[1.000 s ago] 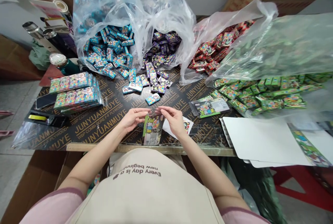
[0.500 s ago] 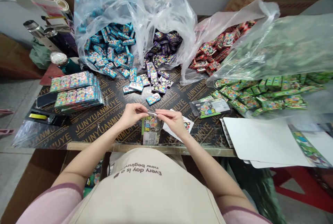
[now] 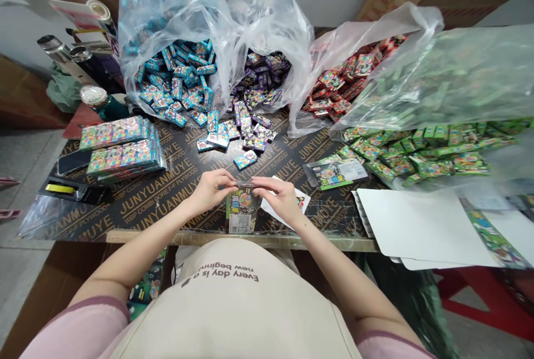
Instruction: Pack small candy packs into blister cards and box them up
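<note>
Between my hands, near the table's front edge, is a flat printed plastic packet (image 3: 242, 211) in black and green with a pale label. My left hand (image 3: 213, 189) pinches its upper left corner. At the upper right corner, the fingers of my right hand (image 3: 278, 196) are closed on the same clear top edge. Partly under my right hand lies a white printed card (image 3: 301, 201). Just beyond my hands sits a single blue small box (image 3: 246, 159). Behind it are several loose blue and purple small boxes (image 3: 255, 141).
Clear bags of blue boxes (image 3: 179, 80), purple boxes (image 3: 267, 69), red boxes (image 3: 346, 80) and green boxes (image 3: 417, 147) line the back. Stacked wrapped packs (image 3: 125, 150) and a tape dispenser (image 3: 70, 189) are left. Another packet (image 3: 337, 172) and white cards (image 3: 425, 225) lie right.
The packet's clear top edge now shows stretched flat between my hands, where a bright folded edge showed before. My hands have moved slightly apart. The loose boxes have not moved.
</note>
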